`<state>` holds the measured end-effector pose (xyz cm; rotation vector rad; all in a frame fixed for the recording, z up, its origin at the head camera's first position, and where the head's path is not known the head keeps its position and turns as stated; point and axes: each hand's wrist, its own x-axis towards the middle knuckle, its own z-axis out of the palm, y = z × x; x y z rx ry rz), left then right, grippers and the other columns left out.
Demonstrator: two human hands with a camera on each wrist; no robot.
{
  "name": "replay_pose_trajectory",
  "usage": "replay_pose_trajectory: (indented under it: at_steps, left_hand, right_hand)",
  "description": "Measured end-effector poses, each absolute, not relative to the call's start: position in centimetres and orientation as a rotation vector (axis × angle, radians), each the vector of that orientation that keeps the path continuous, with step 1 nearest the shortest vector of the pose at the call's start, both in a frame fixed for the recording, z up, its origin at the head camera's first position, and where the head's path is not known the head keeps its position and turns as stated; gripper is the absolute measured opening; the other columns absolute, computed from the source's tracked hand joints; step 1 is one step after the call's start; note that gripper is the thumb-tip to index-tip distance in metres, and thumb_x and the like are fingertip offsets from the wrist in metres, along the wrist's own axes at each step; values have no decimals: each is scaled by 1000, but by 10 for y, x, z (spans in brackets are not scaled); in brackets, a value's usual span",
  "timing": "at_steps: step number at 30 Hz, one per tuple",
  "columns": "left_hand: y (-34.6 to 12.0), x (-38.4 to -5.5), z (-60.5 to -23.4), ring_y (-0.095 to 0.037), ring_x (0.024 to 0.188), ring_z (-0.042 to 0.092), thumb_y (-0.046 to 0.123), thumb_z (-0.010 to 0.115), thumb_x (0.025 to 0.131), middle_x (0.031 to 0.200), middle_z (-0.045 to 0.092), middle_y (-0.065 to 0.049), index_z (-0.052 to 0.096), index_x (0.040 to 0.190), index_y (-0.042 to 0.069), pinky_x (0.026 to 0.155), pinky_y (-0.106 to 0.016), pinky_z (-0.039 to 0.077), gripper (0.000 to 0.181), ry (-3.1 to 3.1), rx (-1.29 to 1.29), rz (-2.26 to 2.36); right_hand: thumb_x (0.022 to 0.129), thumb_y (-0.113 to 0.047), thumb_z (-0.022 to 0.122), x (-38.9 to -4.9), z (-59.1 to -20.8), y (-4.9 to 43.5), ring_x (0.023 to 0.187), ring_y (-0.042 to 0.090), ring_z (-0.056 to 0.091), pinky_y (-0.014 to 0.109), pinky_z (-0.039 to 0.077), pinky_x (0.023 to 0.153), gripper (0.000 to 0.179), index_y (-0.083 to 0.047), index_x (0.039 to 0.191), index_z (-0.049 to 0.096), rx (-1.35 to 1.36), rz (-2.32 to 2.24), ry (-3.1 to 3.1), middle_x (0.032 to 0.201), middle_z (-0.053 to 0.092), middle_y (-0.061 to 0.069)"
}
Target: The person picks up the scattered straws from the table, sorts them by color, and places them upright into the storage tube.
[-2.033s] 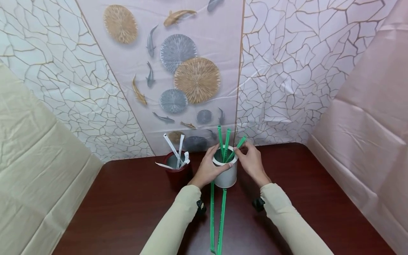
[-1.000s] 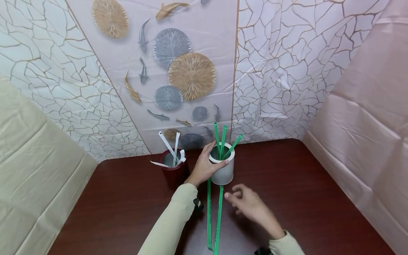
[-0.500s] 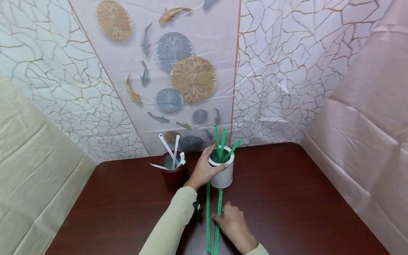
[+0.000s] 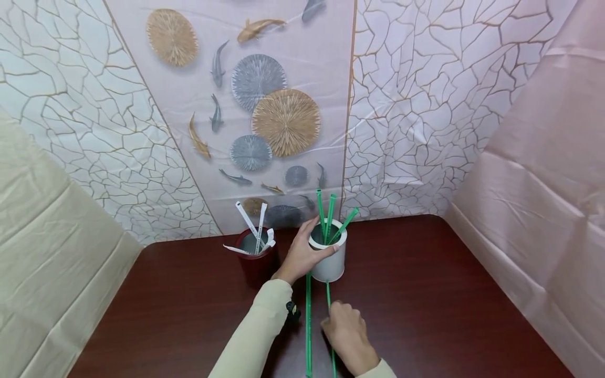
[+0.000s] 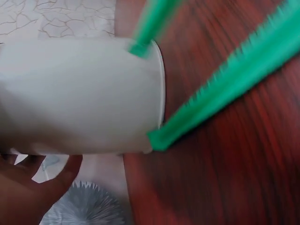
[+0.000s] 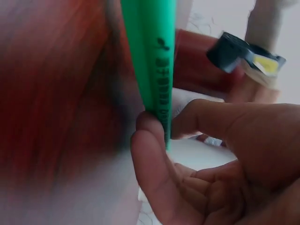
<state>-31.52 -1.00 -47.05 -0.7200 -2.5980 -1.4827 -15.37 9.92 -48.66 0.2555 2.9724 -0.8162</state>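
Note:
My left hand (image 4: pixel 302 254) grips the white cup (image 4: pixel 331 266), thumb at the near rim and fingers round the left side. Three slim green wrapped straws (image 4: pixel 331 210) stand in the cup, leaning apart. My right hand (image 4: pixel 348 333), in front of the cup, pinches a green wrapped straw (image 6: pixel 157 56) between thumb and fingers; dark print shows on its wrapper. In the left wrist view this straw (image 5: pixel 157 21) is blurred and overlaps the cup's base. Another green straw (image 4: pixel 309 325) lies lengthwise on the table to the left, its far end by the cup.
A dark red cup (image 4: pixel 257 270) with several white wrapped straws (image 4: pixel 261 226) stands left of the white cup, close to my left wrist. The dark reddish wooden table (image 4: pixel 449 304) ends at a patterned cloth backdrop (image 4: pixel 402 157).
My right hand has left the white cup's rim, come down toward me and taken hold of the right-hand green straw on the table, which now shows edge-on. My left hand stays on the cup.

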Motion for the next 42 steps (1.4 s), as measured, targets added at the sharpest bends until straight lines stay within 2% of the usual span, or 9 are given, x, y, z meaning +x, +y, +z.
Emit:
replay_pose_trajectory:
  at_steps: [3,9,13,19,23,26,28,36,42]
  left_hand:
    - [-14,-316,-470,-26,151,40,66,76,87,171,29,5,32,167,28,111,-59,44,99,-2633,-731,-1348]
    - [-19,-314,-471,-24,154,37,77,64,91,172,26,14,33,167,30,112,-61,44,94,-2631,-791,-1172]
    - [-19,-311,-471,-24,154,37,77,60,93,172,29,11,34,167,29,112,-61,43,92,-2625,-810,-1124]
    - [-15,-310,-470,-23,152,41,75,60,94,171,32,7,36,166,27,112,-56,45,90,-2652,-782,-1078]
    - [-14,-310,-471,-23,148,46,72,63,94,169,34,10,39,165,28,110,-54,48,87,-2641,-763,-1099]
    - [-13,-311,-472,-22,147,47,71,66,92,168,34,14,41,163,31,109,-54,48,85,-2635,-751,-1154]
    - [-13,-311,-472,-21,146,47,71,68,91,167,35,16,41,163,33,110,-54,47,85,-2632,-743,-1199]
    - [-14,-310,-467,-24,145,49,67,70,92,168,35,10,42,162,31,109,-57,48,84,-2611,-750,-1285]
    - [-15,-310,-468,-25,147,47,65,71,93,169,33,9,40,164,29,110,-58,46,85,-2623,-765,-1291]
  right_hand:
    - [87,-8,70,-150,-478,107,64,30,61,49,49,57,23,-9,73,52,253,-853,2989,66,56,7]
    - [88,-13,75,-146,-437,137,65,27,66,47,52,56,10,-10,90,66,171,-981,3171,73,67,1]
    - [90,-10,75,-149,-391,163,62,19,63,42,51,54,9,-11,98,70,82,-1022,3320,82,73,-1]
    - [93,-9,75,-162,-325,189,70,24,68,46,50,58,8,-13,100,74,-50,-1171,3573,87,76,2]
    - [95,-1,73,-181,-304,192,78,26,75,31,55,63,12,-4,106,73,-307,-1518,3616,92,77,10]
    - [94,5,72,-197,-304,189,81,28,76,13,52,60,16,0,110,70,-536,-1709,3553,96,75,13]
    - [93,7,72,-207,-312,186,83,28,77,11,52,59,18,1,110,68,-668,-1758,3500,98,74,13]
    - [95,3,76,-245,-364,179,97,29,76,41,63,74,20,-6,112,70,-878,-1440,3321,105,77,11]
    - [95,-1,77,-255,-392,189,107,29,74,44,60,86,23,-4,118,76,-910,-1168,3185,116,77,9]
